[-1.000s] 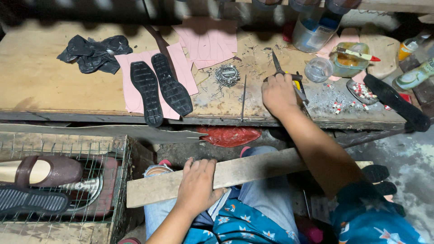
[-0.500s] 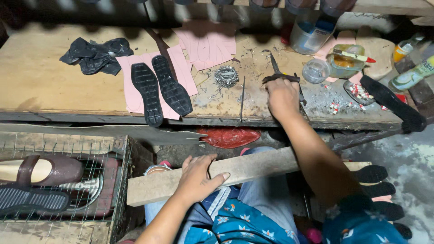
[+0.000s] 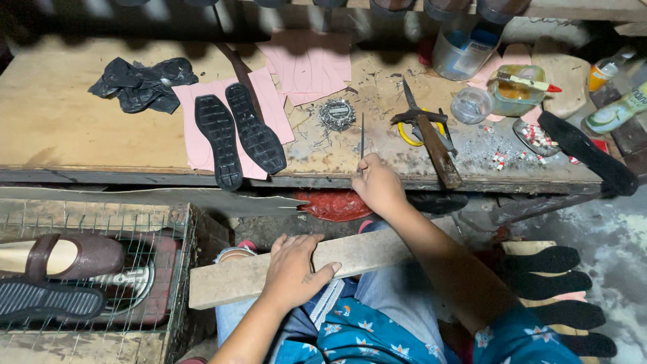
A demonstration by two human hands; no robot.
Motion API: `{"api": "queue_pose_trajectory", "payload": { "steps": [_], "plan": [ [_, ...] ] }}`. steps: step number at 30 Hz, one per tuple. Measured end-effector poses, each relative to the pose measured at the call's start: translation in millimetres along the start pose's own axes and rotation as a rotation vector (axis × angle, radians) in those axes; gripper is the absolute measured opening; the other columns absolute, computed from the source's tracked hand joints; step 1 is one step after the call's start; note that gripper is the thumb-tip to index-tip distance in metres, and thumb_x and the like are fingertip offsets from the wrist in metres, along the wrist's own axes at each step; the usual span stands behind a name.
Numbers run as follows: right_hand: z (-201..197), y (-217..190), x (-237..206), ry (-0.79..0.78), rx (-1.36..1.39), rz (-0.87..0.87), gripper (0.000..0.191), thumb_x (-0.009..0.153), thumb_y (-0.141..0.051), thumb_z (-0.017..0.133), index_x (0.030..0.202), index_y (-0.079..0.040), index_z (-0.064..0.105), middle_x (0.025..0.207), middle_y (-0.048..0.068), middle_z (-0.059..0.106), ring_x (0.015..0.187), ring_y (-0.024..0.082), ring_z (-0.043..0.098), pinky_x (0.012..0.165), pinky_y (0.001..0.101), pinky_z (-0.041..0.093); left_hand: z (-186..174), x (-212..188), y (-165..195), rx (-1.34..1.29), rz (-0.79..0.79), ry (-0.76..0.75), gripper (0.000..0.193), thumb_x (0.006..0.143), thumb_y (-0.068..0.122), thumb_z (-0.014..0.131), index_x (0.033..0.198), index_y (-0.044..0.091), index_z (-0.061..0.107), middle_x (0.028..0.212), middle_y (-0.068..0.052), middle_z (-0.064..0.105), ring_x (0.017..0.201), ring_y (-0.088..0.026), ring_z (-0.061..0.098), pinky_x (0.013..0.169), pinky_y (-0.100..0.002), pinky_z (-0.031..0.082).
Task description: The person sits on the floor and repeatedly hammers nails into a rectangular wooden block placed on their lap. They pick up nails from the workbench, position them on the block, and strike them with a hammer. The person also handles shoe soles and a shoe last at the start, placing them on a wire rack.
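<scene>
My left hand [image 3: 294,265] lies flat on a wooden board [image 3: 229,276] that rests across my lap. At the front edge of the wooden workbench [image 3: 60,128], my right hand [image 3: 379,185] pinches the near end of a thin metal spike [image 3: 362,135] that points away from me. Just right of that hand a hammer [image 3: 435,148] with a wooden handle lies on the bench over yellow-handled scissors [image 3: 408,131]. Two black shoe soles [image 3: 236,138] lie on pink paper patterns [image 3: 306,64] to the left.
A crumpled black cloth [image 3: 138,82] lies at the bench's back left. Jars, a glue pot with a brush [image 3: 515,87] and bottles crowd the right. A wire crate [image 3: 81,269] at lower left holds shoes. Black soles [image 3: 559,290] are stacked at lower right.
My right hand has left the hammer and scissors, moved left and toward me, and taken hold of the thin spike. The left hand stays on the board.
</scene>
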State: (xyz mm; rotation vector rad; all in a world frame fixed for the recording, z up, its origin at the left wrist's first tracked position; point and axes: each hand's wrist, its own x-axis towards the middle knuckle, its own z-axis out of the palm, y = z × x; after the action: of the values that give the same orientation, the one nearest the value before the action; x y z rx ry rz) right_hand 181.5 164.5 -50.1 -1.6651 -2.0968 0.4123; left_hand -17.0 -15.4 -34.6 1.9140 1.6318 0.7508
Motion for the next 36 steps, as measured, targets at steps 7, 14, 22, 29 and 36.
{"api": "queue_pose_trajectory", "payload": {
  "steps": [7, 14, 22, 29, 36],
  "plan": [
    [-4, 18, 24, 0.222, 0.058, -0.047, 0.029, 0.088, -0.019, 0.067, 0.112, -0.007, 0.055, 0.082, 0.020, 0.071, 0.082, 0.044, 0.069, 0.076, 0.0534, 0.052, -1, 2, 0, 0.000, 0.001, 0.009, 0.064, 0.077, 0.049, 0.074, 0.122, 0.004, 0.066, 0.117, -0.020, 0.069, 0.119, -0.037, 0.059, 0.113, -0.057, 0.027],
    [-11, 13, 89, 0.075, -0.219, -0.037, 0.028, 0.093, -0.023, 0.060, 0.112, -0.004, 0.053, 0.088, 0.025, 0.072, 0.087, 0.046, 0.069, 0.079, 0.0562, 0.051, 0, 2, 3, 0.006, 0.024, 0.015, 0.064, 0.078, 0.049, 0.074, 0.122, 0.003, 0.066, 0.116, -0.019, 0.069, 0.118, -0.037, 0.059, 0.113, -0.056, 0.028],
    [-19, 11, 97, 0.030, -0.361, -0.004, 0.020, 0.099, -0.019, 0.054, 0.112, -0.004, 0.055, 0.093, 0.026, 0.072, 0.090, 0.047, 0.069, 0.081, 0.0569, 0.051, 0, 1, 0, 0.006, 0.026, 0.026, 0.063, 0.078, 0.048, 0.074, 0.122, 0.003, 0.066, 0.116, -0.019, 0.069, 0.119, -0.037, 0.059, 0.112, -0.057, 0.028],
    [-66, 49, 79, 0.482, -0.107, -0.099, 0.014, 0.095, -0.023, 0.068, 0.096, -0.010, 0.072, 0.090, 0.016, 0.072, 0.083, 0.040, 0.069, 0.072, 0.0506, 0.052, 0, 1, -5, -0.001, 0.059, 0.049, 0.063, 0.078, 0.047, 0.074, 0.122, 0.003, 0.066, 0.118, -0.020, 0.069, 0.119, -0.037, 0.059, 0.111, -0.056, 0.030],
    [-75, 72, 76, 0.239, -0.437, -0.329, 0.011, 0.081, -0.023, 0.074, 0.088, -0.020, 0.082, 0.092, 0.006, 0.071, 0.098, 0.030, 0.065, 0.083, 0.0480, 0.044, -1, 0, 0, 0.004, 0.041, 0.035, 0.063, 0.078, 0.047, 0.074, 0.121, 0.003, 0.067, 0.115, -0.020, 0.070, 0.117, -0.037, 0.060, 0.112, -0.056, 0.028]
  ]
}}
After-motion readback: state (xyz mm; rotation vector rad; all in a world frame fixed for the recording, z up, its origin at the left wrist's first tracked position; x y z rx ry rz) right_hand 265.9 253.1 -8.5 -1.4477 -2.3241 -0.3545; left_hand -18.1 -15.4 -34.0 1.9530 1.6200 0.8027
